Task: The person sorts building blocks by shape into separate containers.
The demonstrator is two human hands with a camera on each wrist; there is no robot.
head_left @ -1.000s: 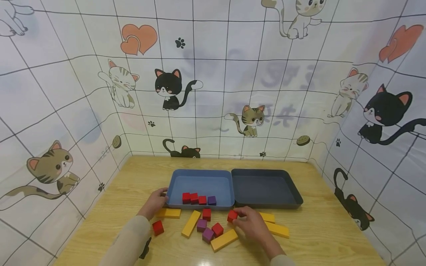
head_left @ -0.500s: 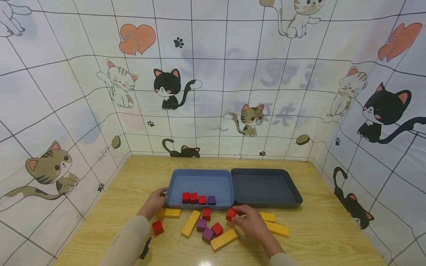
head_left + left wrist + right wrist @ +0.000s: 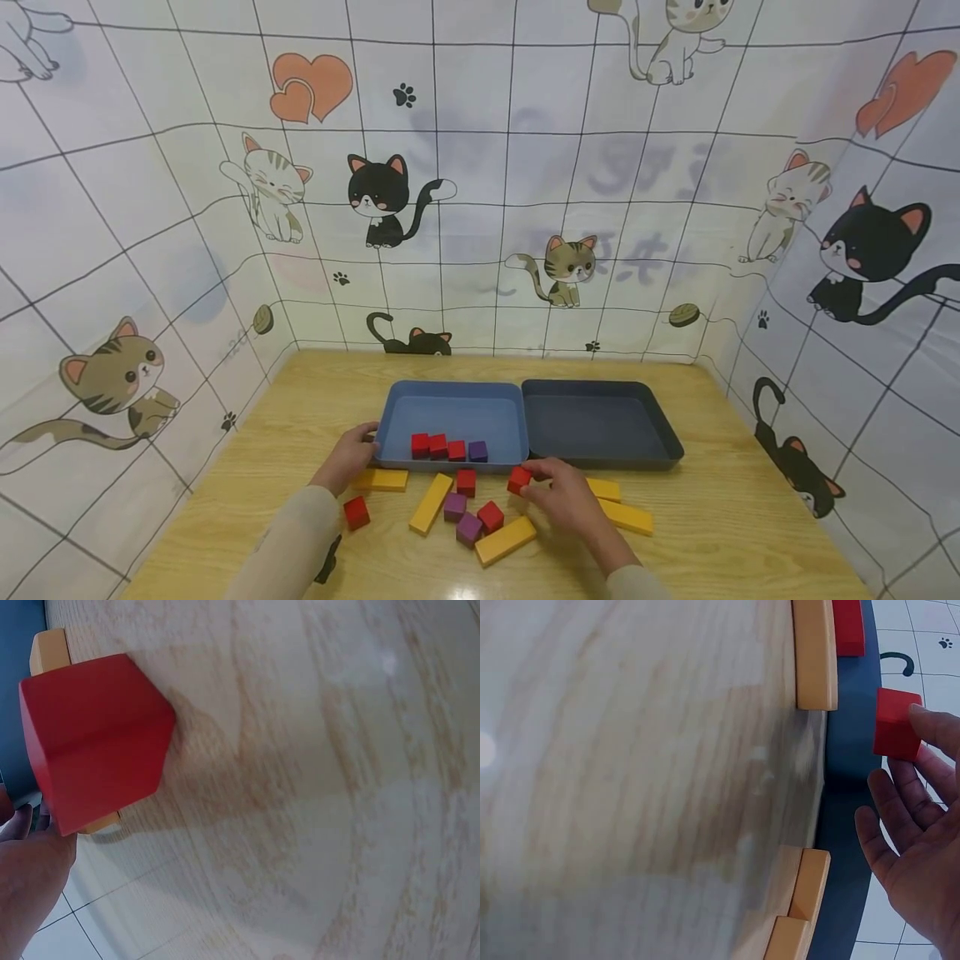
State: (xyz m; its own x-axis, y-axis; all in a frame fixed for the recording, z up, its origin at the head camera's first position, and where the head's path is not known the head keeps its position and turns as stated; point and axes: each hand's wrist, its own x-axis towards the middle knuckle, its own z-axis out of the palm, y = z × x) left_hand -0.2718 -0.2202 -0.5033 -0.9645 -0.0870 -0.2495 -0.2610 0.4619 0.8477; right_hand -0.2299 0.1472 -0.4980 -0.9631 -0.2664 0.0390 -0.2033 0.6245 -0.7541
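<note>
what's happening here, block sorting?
Looks like it. A person sits at a wooden table with loose red, purple and yellow blocks. The right hand pinches a red cube just in front of the light blue tray, which holds three red cubes and one purple cube. The left hand grips that tray's left near corner. The dark tray beside it holds nothing visible.

- Work surface: light wooden table with visible grain and a glossy glare patch at its near edge.
- Enclosure: white backdrop with a dark grid on three sides of the table.
- Print: cartoon cats, orange hearts, black paw marks.
- Lighting: even and diffuse.
</note>
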